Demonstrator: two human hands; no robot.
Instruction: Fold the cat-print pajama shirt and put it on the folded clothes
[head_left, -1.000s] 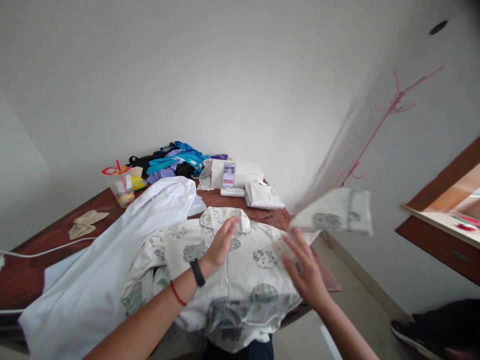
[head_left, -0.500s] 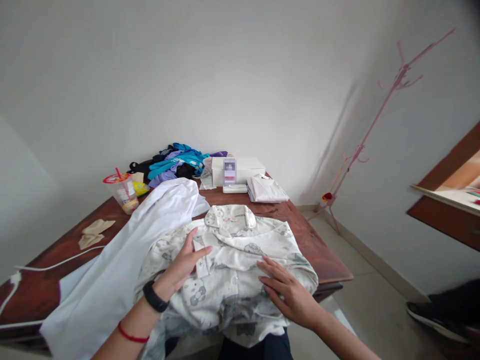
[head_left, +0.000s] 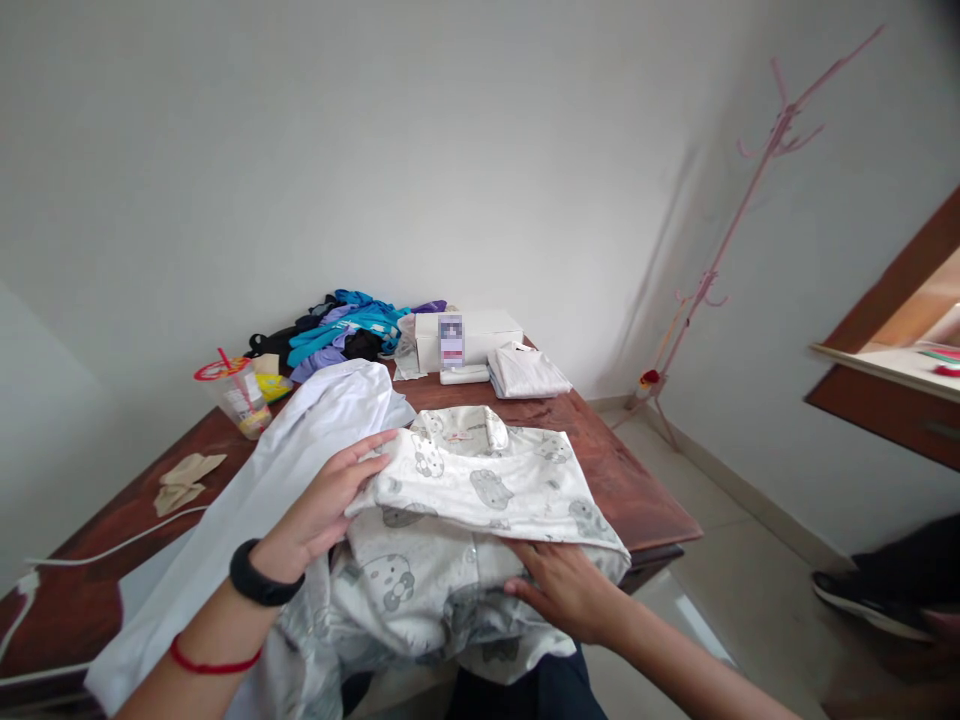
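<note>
A cream shirt with grey animal prints (head_left: 480,500) lies partly folded on the brown wooden table (head_left: 630,490), collar toward the wall. My left hand (head_left: 322,510) grips the shirt's left edge, its fingers curled round a fold of the cloth that is lifted off the table. Flat on the shirt's lower right part rests my right hand (head_left: 562,590), with the fingers tucked under the folded upper layer. A black band and a red string sit on my left wrist.
A white garment (head_left: 247,500) spreads to the left. At the back lie a colourful clothes pile (head_left: 345,330), a white box (head_left: 469,335), a folded white cloth (head_left: 525,372) and a plastic cup (head_left: 236,390). A pink coat stand (head_left: 720,260) stands at the right.
A sleeve that was in the air at the right has been folded across the shirt. My left hand moved from the collar to the shirt's left edge and gripped it.
</note>
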